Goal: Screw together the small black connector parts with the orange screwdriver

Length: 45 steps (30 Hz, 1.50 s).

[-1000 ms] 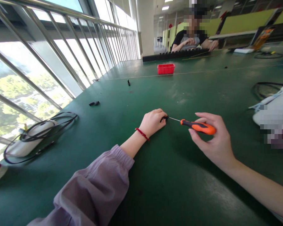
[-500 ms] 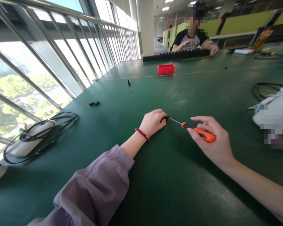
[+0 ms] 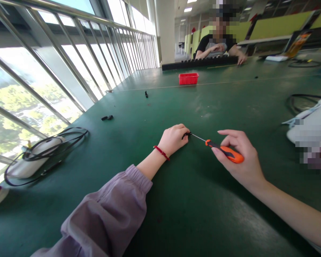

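My left hand, with a red cord at the wrist, is closed on a small black part low over the green table. Its exact kind is mostly hidden by the fingers. An orange and black screwdriver lies in my right hand, its handle end against the palm and the thumb along its side. The index finger is lifted off the handle. The thin metal shaft points left, and its tip meets the black part at my left fingertips.
A red plastic bin stands farther back. Small black pieces lie to the left, another behind them. A white object with coiled black cable is by the railing. Across the table a person sits behind a long black strip.
The fingers of my right hand have shifted slightly around the screwdriver handle, which has turned a little. My left hand and the black part stay in place.
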Available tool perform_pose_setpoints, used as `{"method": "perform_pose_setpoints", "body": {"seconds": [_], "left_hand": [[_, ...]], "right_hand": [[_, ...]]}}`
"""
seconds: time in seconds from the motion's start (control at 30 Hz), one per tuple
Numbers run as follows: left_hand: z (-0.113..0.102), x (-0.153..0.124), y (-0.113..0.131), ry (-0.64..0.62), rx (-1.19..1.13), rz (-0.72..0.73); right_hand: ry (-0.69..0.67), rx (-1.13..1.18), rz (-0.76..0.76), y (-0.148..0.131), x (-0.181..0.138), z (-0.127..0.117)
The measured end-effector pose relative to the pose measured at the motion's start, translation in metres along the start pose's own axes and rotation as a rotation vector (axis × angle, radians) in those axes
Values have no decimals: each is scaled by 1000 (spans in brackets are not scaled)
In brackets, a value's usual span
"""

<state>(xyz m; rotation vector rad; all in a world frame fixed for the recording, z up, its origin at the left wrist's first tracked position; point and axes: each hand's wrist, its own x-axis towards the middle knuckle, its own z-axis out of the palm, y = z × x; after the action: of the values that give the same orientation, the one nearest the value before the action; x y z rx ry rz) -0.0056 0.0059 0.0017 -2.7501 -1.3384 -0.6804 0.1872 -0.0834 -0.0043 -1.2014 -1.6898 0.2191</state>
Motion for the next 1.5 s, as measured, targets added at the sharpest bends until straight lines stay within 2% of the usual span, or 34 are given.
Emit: {"method": "perform_pose_setpoints", "body": {"seconds": [0.07, 0.2, 0.37, 0.5, 0.67, 0.8, 0.97, 1.1, 1.23, 1.37, 1.5], "left_hand": [[0, 0, 0, 3, 1, 0], [1, 0, 0, 5, 4, 3], [0, 0, 0, 6, 0, 1], [0, 0, 0, 9, 0, 6], [0, 0, 0, 1, -1, 0], [-1, 0, 1, 0, -5, 1], [-1, 0, 1, 1, -3, -5], [-1, 0, 0, -2, -2, 0], [-1, 0, 1, -8, -3, -2], [-2, 0, 1, -5, 2, -4], [-1, 0, 1, -4, 2, -2]], "right_hand": [[-24, -23, 8, 0, 0, 0], [38, 32, -40, 0, 1, 1], [-45, -8, 4, 0, 1, 1], [43, 7, -46, -1, 1, 1], [-6, -22, -7, -1, 1, 0], [71, -11, -82, -1, 1, 0], [-24, -62, -30, -1, 0, -1], [83, 0, -65, -2, 0, -1], [-10, -14, 1, -1, 0, 0], [57, 3, -57, -1, 0, 0], [-31, -26, -27, -1, 1, 1]]}}
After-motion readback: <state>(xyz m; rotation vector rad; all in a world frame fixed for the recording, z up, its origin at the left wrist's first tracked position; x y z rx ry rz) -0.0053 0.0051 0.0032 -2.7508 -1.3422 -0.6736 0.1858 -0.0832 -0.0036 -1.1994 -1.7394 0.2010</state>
